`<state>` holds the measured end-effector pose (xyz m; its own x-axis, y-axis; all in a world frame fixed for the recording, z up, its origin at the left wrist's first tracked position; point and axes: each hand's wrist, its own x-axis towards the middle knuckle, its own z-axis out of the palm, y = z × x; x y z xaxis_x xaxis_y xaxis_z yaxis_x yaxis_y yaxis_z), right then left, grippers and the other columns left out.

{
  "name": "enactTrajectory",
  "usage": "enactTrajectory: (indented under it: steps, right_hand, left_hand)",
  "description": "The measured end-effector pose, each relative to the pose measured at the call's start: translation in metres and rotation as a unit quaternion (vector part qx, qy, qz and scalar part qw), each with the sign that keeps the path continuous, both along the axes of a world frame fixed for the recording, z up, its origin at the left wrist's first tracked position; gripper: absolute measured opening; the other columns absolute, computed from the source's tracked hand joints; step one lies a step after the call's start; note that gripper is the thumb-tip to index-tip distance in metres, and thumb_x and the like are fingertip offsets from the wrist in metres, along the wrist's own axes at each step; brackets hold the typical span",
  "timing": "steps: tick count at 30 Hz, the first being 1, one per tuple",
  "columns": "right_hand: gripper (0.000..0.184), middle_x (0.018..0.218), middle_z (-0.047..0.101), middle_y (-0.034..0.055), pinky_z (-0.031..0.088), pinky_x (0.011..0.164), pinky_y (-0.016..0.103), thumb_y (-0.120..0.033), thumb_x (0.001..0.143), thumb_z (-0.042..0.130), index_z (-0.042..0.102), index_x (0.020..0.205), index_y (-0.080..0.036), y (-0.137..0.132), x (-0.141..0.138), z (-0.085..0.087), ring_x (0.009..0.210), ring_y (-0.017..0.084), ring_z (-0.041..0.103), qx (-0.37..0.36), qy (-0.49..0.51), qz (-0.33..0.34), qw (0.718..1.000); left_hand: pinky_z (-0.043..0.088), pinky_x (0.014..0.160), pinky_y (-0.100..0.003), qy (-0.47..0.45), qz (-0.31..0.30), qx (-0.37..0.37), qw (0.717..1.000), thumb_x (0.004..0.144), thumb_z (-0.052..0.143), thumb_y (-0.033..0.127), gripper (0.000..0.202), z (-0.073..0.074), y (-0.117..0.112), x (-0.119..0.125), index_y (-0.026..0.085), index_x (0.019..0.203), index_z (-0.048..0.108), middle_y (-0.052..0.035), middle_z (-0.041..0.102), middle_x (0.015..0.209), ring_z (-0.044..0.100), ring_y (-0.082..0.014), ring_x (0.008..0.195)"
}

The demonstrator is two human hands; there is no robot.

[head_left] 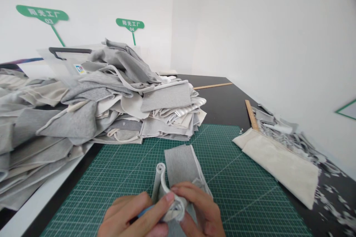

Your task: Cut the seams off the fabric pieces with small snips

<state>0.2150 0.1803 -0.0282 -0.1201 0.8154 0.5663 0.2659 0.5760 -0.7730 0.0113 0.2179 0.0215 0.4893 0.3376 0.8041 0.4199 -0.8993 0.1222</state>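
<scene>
Both hands sit at the bottom edge of my view, close in, w/ the grey cloth piece (pixel 180 164) between them. The piece lies on the green cutting mat (pixel 236 200), far end flat, near end lifted and bunched. The left hand (pixel 130 216) is closed: thumb pressed onto the bunched edge, fingers curled under, and something blue (pixel 144 212) tucked in the palm. I can't tell what it is, too little shows. The right hand (pixel 201 211) is closed too, fingertips pinching the same edge from the other side. Two pinches right next to each other, prob. so the edge stays taut and close to the eyes. A thin strip (pixel 160 174) of the piece curls upright just beyond the left thumb, free of both grips.

The mat gives a flat gridded base, and its middle is where the piece lies.

Around it:
- big pile of grey and cream cloth (pixel 111 107) to the left, spilling onto the mat's far-left corner, w/in arm's reach
- clear bin (pixel 63 63) w/ black handle behind the pile
- folded cream cloth (pixel 280 164) to the right, half on the mat
- wooden ruler (pixel 251 114) just beyond it, by the wall
- heap of scraps (pixel 294 140) along the wall, prob. pushed off the work area
- wooden stick (pixel 213 86) at the far end of the black table (pixel 222 103)
</scene>
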Motion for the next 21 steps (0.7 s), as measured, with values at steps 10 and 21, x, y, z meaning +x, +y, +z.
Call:
enactTrajectory:
  steps: [10, 21]
  right_hand:
    - [0.024, 0.093, 0.072, 0.0031, 0.054, 0.076, 0.018, -0.028, 0.088, 0.065, 0.069, 0.111, -0.028, 0.003, -0.018, 0.032, 0.083, 0.013, 0.069, 0.029, 0.097, -0.011, 0.995]
    - [0.021, 0.082, 0.060, 0.0043, 0.044, 0.070, 0.026, -0.030, 0.093, 0.055, 0.073, 0.103, -0.024, 0.000, -0.010, 0.037, 0.076, 0.015, 0.055, -0.088, 0.079, 0.103, 0.988]
  left_hand:
    - [0.046, 0.053, -0.020, -0.034, 0.020, -0.063, 0.997, 0.099, 0.048, 0.028, 0.027, -0.003, -0.013, 0.006, 0.019, 0.119, 0.064, -0.0002, 0.060, 0.069, 0.061, -0.0087, 0.061]
    - [0.047, 0.058, -0.020, 0.034, -0.027, -0.093, 0.995, 0.099, 0.048, 0.024, 0.033, 0.004, -0.010, -0.006, 0.016, 0.130, 0.056, -0.0016, 0.060, 0.075, 0.058, -0.0079, 0.063]
